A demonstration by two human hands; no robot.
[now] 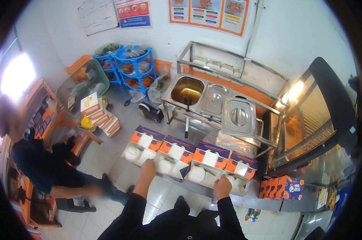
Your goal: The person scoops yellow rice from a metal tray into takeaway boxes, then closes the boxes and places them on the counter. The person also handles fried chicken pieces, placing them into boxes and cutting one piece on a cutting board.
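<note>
Several open orange-and-purple takeaway boxes stand in a row on the steel counter before me, their lids tipped back. The leftmost box (149,141), second box (176,151), third box (211,156) and rightmost box (242,168) have white insides. Round white portions, perhaps wrapped rice, lie in them, such as the left portion (133,153) and the third portion (196,174). My left hand (148,168), fingers curled, is at the front edge between the two left boxes. At the rightmost box's front is my right hand (223,186), partly covering its portion. Whether either grips a box is hidden.
A steel warmer with an open pan (187,91) and lidded pans (239,117) stands behind. A lit display cabinet (304,120) and more boxes (281,188) are right. Left are a tape dispenser (151,112), stacked cartons (101,115), blue racks (134,64) and a co-worker (46,165).
</note>
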